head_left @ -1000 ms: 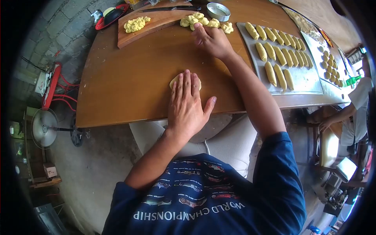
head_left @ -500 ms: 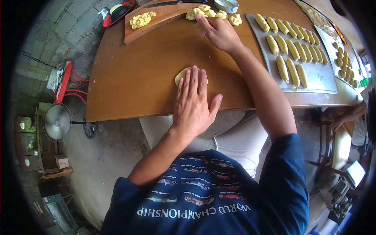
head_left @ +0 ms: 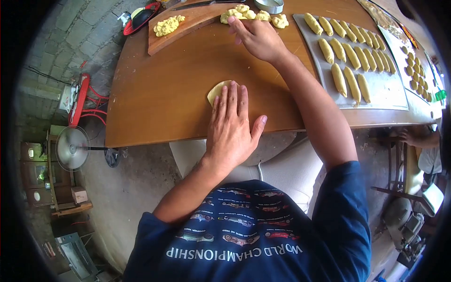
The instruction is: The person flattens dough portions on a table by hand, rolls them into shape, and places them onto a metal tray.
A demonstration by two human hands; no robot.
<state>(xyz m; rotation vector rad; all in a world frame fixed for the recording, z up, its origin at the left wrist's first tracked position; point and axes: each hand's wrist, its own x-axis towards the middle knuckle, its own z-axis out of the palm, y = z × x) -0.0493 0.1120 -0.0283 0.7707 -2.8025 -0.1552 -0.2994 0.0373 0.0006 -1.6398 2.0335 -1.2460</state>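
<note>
My left hand (head_left: 230, 124) lies flat on a thin round of pale yellow dough (head_left: 215, 92), its fingers stretched out. Part of the dough shows past the fingertips on the left; the rest is under the hand. My right hand (head_left: 261, 40) is held over the table just in front of several yellow dough lumps (head_left: 231, 15). Its fingers are partly curled, and anything between them is hidden. Behind it stands a round metal tin (head_left: 269, 5).
A wooden board (head_left: 188, 22) holds a crumbly yellow mound (head_left: 167, 26) and a knife (head_left: 197, 4). To the right, a metal tray (head_left: 376, 101) carries rows of dough rolls. Farther right are small round pieces (head_left: 415, 70). A fan (head_left: 73, 148) stands left of the table (head_left: 155, 103).
My right hand has shifted slightly left and toward me, away from the dough lumps. More of the flat dough shows beside my left fingers. The view has tilted a little.
</note>
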